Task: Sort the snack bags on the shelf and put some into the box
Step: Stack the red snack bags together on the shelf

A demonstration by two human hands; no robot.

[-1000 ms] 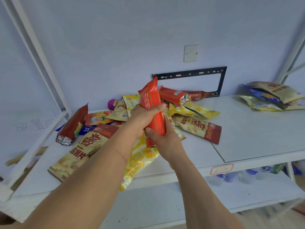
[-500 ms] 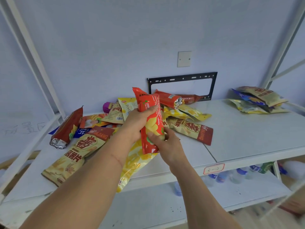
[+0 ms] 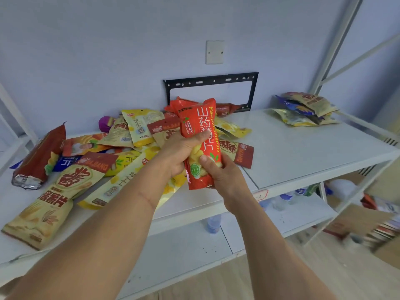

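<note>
1. Both hands hold one red snack bag (image 3: 200,135) upright above the shelf (image 3: 303,152), label facing the camera, probably so it can be read
2. Left hand (image 3: 179,152) wraps its middle; right hand (image 3: 218,172) pinches the lower end
3. Unsorted bags (image 3: 71,182) lie at nine o'clock, a small stack (image 3: 307,109) at two o'clock
4. The box (image 3: 368,226), at four o'clock, is blurred

You face a pale blue wall (image 3: 86,50) carrying a white blank switch plate (image 3: 214,52) and, below it, a black metal mounting bracket (image 3: 211,82). A white metal rack (image 3: 337,37) frames your view, its upright and brace at the right. Pale wood floor (image 3: 249,284) shows beneath, in soft, even light.
</note>
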